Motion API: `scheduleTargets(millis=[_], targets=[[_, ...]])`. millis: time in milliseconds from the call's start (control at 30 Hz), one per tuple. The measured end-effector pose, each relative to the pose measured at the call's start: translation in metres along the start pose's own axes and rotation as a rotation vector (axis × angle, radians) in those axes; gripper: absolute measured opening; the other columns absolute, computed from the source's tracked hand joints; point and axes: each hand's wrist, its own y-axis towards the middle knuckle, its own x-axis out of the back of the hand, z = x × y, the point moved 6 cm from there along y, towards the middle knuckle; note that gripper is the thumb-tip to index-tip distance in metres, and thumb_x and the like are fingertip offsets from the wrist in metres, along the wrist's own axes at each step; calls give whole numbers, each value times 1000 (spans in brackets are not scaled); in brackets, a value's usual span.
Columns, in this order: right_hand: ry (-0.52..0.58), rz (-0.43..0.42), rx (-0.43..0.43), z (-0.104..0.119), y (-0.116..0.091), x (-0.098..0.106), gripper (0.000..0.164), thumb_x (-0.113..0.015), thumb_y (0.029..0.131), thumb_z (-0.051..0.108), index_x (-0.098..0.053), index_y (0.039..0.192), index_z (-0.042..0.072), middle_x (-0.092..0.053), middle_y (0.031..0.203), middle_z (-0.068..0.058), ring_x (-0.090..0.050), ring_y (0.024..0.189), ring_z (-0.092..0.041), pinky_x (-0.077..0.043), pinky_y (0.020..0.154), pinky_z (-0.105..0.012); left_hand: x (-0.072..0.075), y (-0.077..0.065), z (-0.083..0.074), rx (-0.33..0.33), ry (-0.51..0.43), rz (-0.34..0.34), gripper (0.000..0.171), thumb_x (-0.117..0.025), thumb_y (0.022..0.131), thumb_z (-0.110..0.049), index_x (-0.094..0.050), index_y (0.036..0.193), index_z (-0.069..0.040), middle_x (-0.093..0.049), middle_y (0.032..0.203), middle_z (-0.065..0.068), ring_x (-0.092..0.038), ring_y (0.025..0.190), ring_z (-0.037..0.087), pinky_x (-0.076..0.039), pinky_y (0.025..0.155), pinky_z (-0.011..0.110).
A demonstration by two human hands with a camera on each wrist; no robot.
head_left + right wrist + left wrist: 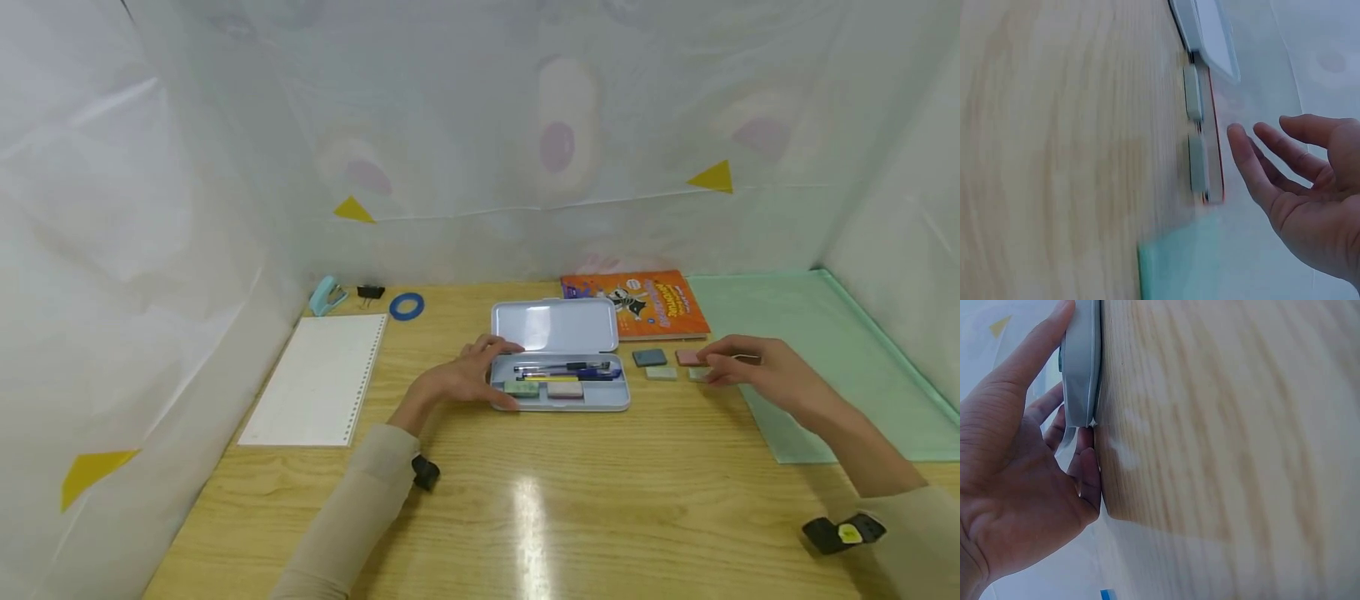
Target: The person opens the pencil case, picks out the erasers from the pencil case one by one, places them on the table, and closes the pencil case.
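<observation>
An open light-blue metal pencil case stands on the table with its lid folded back. My left hand grips its left end, thumb along the front edge and fingers behind. The left wrist view shows the thumb against the case side. Inside lie pens, a yellow pencil, a green eraser and a whitish eraser. My right hand hovers by several erasers right of the case: dark blue, pink and pale green. It holds nothing.
Behind the case lies an orange book. A green mat covers the right side. On the left are a white notepad, a light-blue stapler, a black binder clip and a blue tape roll.
</observation>
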Motion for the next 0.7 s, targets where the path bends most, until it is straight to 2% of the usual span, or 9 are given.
scheduleTargets(millis=[133, 200, 367, 600, 700], targets=[[75, 70, 80, 21, 9, -33, 33, -59, 108, 17, -63, 130, -7, -71, 121, -17, -73, 97, -20, -59, 84, -29, 1, 0, 0, -1, 7, 4, 92, -87, 82, -50, -37, 158, -33, -22, 164, 5, -31, 137, 31, -32, 116, 55], [73, 97, 115, 30, 14, -50, 31, -61, 106, 15, -64, 129, -6, -69, 121, -22, -73, 98, -18, -60, 84, -30, 1, 0, 0, -3, 5, 2, 92, -87, 82, -50, -37, 158, -33, -22, 164, 5, -31, 137, 31, -32, 116, 55], [8, 122, 154, 49, 28, -82, 27, -69, 102, 18, -71, 124, 3, -72, 121, -14, -70, 100, -14, -56, 83, -26, 1, 0, 0, -12, -3, 6, 92, -87, 82, -50, -37, 158, -33, -22, 163, 6, -31, 136, 32, -32, 115, 56], [19, 191, 205, 70, 51, -117, 21, -70, 100, 11, -71, 120, 3, -72, 113, -14, -70, 93, -24, -58, 76, -33, 1, -1, 0, -17, 4, 9, 92, -86, 83, -49, -36, 158, -33, -24, 161, 5, -32, 135, 32, -33, 115, 55], [-25, 193, 211, 73, 59, -127, 19, -71, 98, 5, -72, 117, 3, -71, 109, -13, -69, 89, -23, -57, 71, -31, 1, 0, 0, -19, 4, 10, 91, -86, 83, -50, -36, 158, -34, -24, 161, 4, -32, 135, 31, -33, 115, 55]])
